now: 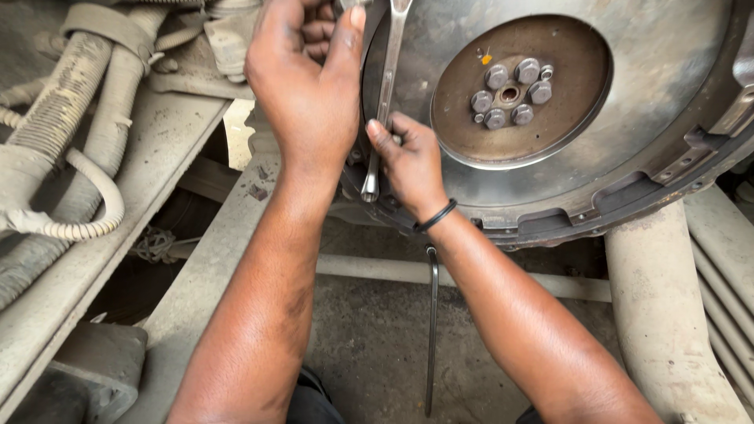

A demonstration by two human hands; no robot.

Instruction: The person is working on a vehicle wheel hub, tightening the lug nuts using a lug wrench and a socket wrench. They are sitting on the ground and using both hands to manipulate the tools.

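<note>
Silver spanner (382,102) near-upright against flywheel rim, head possibly on bolt.

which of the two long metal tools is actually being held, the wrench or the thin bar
The wrench: the right hand grips its lower end against the round metal disc. The thin bar hangs lower down, untouched by either hand.

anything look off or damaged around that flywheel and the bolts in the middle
One thing: the ring of hub bolts on the flywheel looks uneven, with five large hex heads and one smaller one at upper right. An orange-yellow fleck sits above them. No visible damage.
</note>
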